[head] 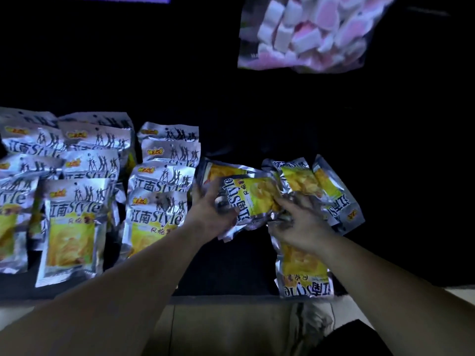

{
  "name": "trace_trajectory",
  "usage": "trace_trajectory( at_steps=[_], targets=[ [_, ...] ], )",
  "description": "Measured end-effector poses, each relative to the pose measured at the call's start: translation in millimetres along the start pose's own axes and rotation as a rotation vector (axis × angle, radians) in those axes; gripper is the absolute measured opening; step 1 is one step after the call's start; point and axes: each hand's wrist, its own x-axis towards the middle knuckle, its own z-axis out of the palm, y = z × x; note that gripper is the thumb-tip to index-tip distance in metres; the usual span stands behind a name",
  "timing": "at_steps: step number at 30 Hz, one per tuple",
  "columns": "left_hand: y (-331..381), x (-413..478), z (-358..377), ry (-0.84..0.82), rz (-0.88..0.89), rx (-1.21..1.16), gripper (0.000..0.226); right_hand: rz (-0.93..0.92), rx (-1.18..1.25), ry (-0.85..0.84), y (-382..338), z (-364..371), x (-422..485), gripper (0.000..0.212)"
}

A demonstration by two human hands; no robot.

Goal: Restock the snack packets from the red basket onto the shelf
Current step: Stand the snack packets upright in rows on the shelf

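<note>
- The snack packets (pixel 154 217) are silver foil pouches with a yellow panel; the print reads "江南Style" above a row of dancer silhouettes.
- Upright packets stand in overlapping rows on the left half of the dark shelf (pixel 231 265), with labels facing you.
- Your left hand (pixel 213 209) has its fingers curled around the left end of a held packet (pixel 254 199) (this one is turned sideways, with "Style" readable along its length).
- Your right hand (pixel 300 227) is closed on foil at the right end of the same packet; how many pouches it grips cannot be told under the fingers.
- A lower packet (pixel 303 273) hangs below the right hand, its label upside down.
- Loose packets (pixel 321 186) lie tilted behind both hands, right of the standing rows.
- A clear bag of pink and white marshmallows (pixel 308 34) shows at upper right, blurred.
- The shelf interior is black and poorly lit; a pale floor (pixel 231 327) shows below its front edge.
</note>
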Motion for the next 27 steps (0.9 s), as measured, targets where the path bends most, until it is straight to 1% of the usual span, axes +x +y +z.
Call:
trace_trajectory(
  at_steps=[2,4,8,11,14,16,18,20,21,22,23,24,26,27],
  targets=[
    [-1,-2,6,-0.013,-0.006,0.117,0.092,-0.031,-0.081,-0.019,10,5,2,0.092],
    [-1,-4,9,0.013,-0.007,0.169,0.090,-0.037,-0.100,-0.007,13,7,0,0.094],
    [-5,-9,23,0.037,0.041,0.270,0.091,0.014,-0.049,-0.016,10,9,-9,0.097],
    [-7,-22,44,0.034,0.056,0.267,0.089,0.061,0.014,-0.040,9,8,-17,0.098],
    [-4,-31,68,-0.026,0.056,0.272,0.081,0.083,0.010,0.007,11,7,-26,0.092],
    [0,-40,82,-0.083,0.095,0.279,0.077,0.095,-0.003,0.053,6,8,-30,0.089],
    [1,-47,94,-0.148,0.123,0.251,0.078,0.086,-0.080,0.105,-3,9,-33,0.085],
    [-1,-53,94,-0.219,0.128,0.226,0.078,0.050,-0.161,0.082,-14,13,-36,0.082],
    [-3,-56,91,-0.256,0.151,0.227,0.072,0.039,-0.177,0.037,-17,17,-37,0.080],
    [-4,-58,85,-0.265,0.179,0.241,0.061,0.040,-0.172,-0.018,-20,22,-38,0.077],
    [-5,-58,75,-0.217,0.203,0.274,0.047,0.047,-0.154,-0.071,-21,27,-38,0.075],
    [-4,-59,64,-0.119,0.207,0.326,0.039,0.055,-0.140,-0.117,-21,32,-36,0.075],
    [0,-54,36,0.100,0.184,0.427,0.027,0.061,-0.165,-0.151,-18,38,-29,0.076],
    [1,-49,24,0.188,0.200,0.447,0.027,0.061,-0.193,-0.143,-15,39,-25,0.077]
  ],
)
